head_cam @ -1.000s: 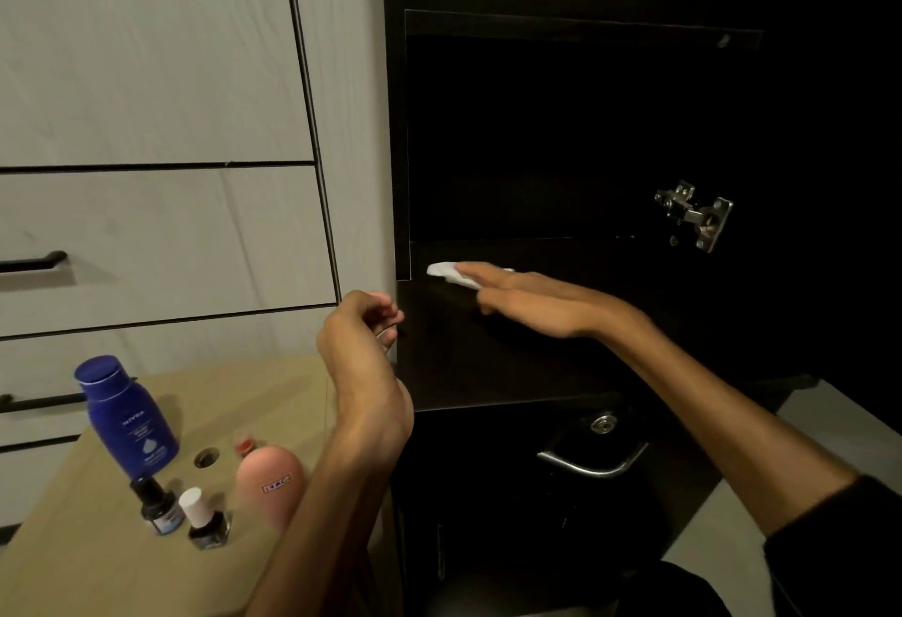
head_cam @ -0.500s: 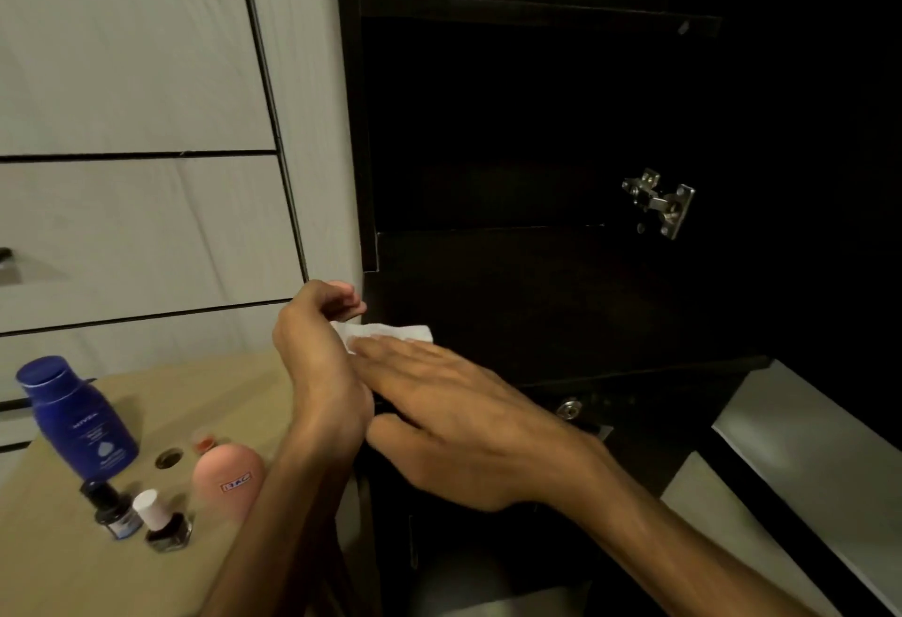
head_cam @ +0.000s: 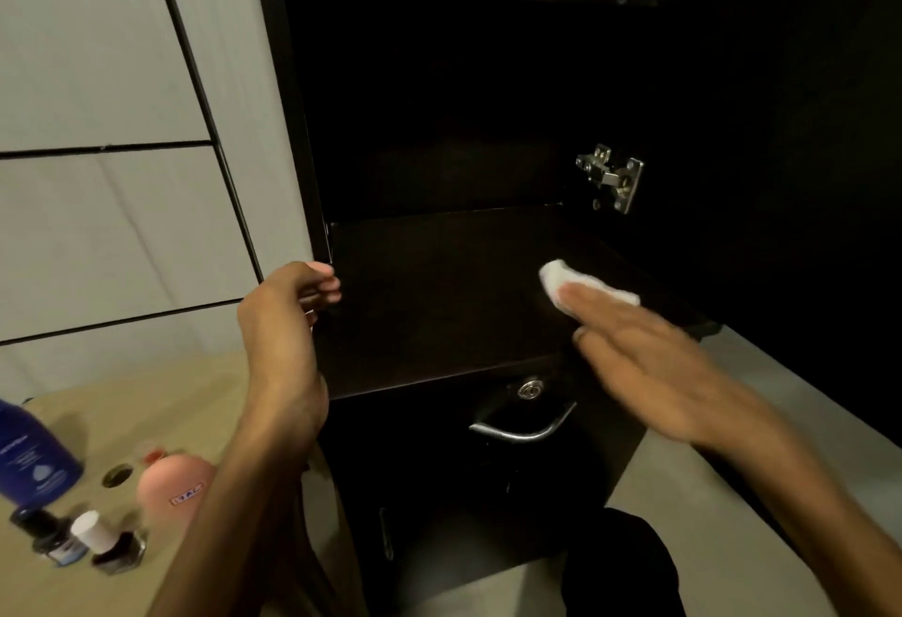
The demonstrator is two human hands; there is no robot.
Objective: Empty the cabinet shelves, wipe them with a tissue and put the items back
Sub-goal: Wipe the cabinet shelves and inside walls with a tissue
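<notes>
At the far left, on the light wooden table (head_cam: 112, 402), a blue bottle (head_cam: 29, 463) is seen, and in front of it two small dark bottles (head_cam: 80, 541) are placed side by side. Just beside them a pink rounded container (head_cam: 168, 492) is standing. The left hand (head_cam: 285, 319) is raised at the left front edge of the dark shelf (head_cam: 439, 304), with its fingers (head_cam: 324, 282) curled loosely inward and nothing held. Below the shelf a metal handle (head_cam: 522, 426) is visible. On the right part of the shelf the white tissue (head_cam: 568, 280) is pressed flat under the extended fingers (head_cam: 593, 302) of the right hand (head_cam: 649, 362), which looks somewhat blurred. Above it, a metal hinge (head_cam: 612, 177) is fixed to the cabinet wall.
</notes>
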